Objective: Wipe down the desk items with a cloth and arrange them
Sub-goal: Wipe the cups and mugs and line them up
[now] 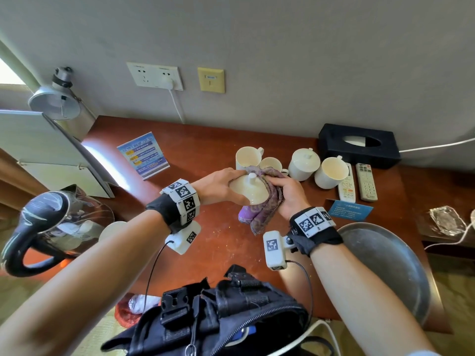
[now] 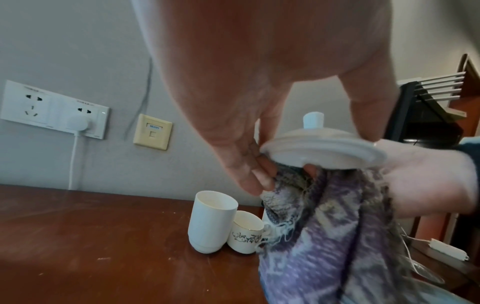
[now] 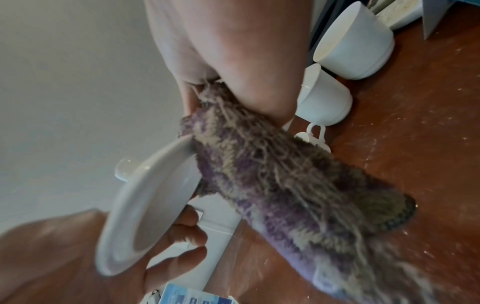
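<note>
Above the desk's middle, my left hand (image 1: 221, 186) holds a white ceramic lid (image 1: 248, 187) with a small knob, fingers and thumb clamped on its rim (image 2: 322, 148). My right hand (image 1: 288, 194) grips a purple patterned cloth (image 1: 262, 209) and presses it against the lid's right side and underside (image 3: 145, 207). The cloth's loose end (image 3: 298, 185) hangs down toward the desk. Behind the hands stand a tall white cup (image 1: 248, 158) and a small decorated cup (image 2: 245, 234). A lidded white mug (image 1: 303, 163) and another open mug (image 1: 331, 172) stand to the right.
A black tissue box (image 1: 358, 146) sits at the back right, with two remotes (image 1: 366, 182) and a blue card (image 1: 350, 209) before it. A blue sign stand (image 1: 142, 155) is at the back left, a kettle (image 1: 51, 222) at the left edge, a metal tray (image 1: 385, 268) at the front right.
</note>
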